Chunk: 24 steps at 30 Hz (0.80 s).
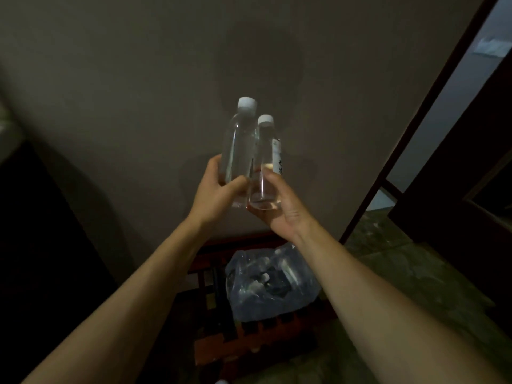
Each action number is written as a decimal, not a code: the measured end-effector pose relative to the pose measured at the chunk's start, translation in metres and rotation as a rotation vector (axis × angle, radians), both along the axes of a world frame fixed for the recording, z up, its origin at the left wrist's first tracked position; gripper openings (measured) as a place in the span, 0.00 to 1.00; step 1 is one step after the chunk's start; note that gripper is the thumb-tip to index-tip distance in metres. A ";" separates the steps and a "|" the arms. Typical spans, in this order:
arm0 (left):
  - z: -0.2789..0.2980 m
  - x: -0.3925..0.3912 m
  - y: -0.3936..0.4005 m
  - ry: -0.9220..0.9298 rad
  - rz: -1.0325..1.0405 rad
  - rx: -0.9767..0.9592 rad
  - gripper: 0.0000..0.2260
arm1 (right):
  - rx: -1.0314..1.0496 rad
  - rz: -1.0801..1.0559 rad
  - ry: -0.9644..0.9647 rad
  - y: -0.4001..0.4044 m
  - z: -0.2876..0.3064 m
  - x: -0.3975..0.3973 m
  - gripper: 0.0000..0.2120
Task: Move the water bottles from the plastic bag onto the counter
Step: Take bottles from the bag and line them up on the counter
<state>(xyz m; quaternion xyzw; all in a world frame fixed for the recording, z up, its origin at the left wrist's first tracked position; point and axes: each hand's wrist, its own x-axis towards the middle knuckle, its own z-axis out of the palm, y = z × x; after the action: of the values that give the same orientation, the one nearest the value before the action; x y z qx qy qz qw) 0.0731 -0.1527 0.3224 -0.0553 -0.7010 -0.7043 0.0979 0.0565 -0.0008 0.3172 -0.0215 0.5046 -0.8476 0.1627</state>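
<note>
Two clear water bottles with white caps are held up side by side in front of the wall. My left hand (214,191) grips the taller-looking left bottle (238,139) around its lower body. The right bottle (266,162), which carries a white label, rests in my right hand (282,209), held at its base. The bottles touch each other. Below them a clear plastic bag (270,284) sits on a reddish wooden stool and holds more bottles, dimly visible.
A plain grey wall (194,65) fills the view ahead. The reddish wooden stool (249,345) stands against it. A dark door frame (415,134) runs down the right side. Greenish floor (401,267) lies to the right. A dark shape occupies the left.
</note>
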 end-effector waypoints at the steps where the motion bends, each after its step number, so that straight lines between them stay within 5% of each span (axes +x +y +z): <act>1: 0.003 0.008 -0.004 -0.014 0.037 -0.048 0.30 | -0.010 0.003 0.003 -0.006 0.003 0.006 0.24; 18: 0.071 0.087 -0.187 0.443 0.508 -0.801 0.31 | -0.189 0.052 0.063 -0.193 0.069 0.086 0.04; 20: 0.074 0.099 -0.231 0.352 0.420 -0.752 0.29 | -0.190 0.073 0.089 -0.235 0.069 0.096 0.05; 24: 0.078 0.120 -0.308 0.013 0.261 -0.332 0.28 | -0.144 0.108 0.096 -0.320 0.068 0.119 0.16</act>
<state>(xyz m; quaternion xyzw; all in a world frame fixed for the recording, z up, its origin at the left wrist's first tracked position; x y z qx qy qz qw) 0.1931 -0.4606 0.4008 0.0160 -0.8079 -0.5601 0.1825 0.1753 -0.3206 0.3851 -0.1011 0.4476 -0.8697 0.1819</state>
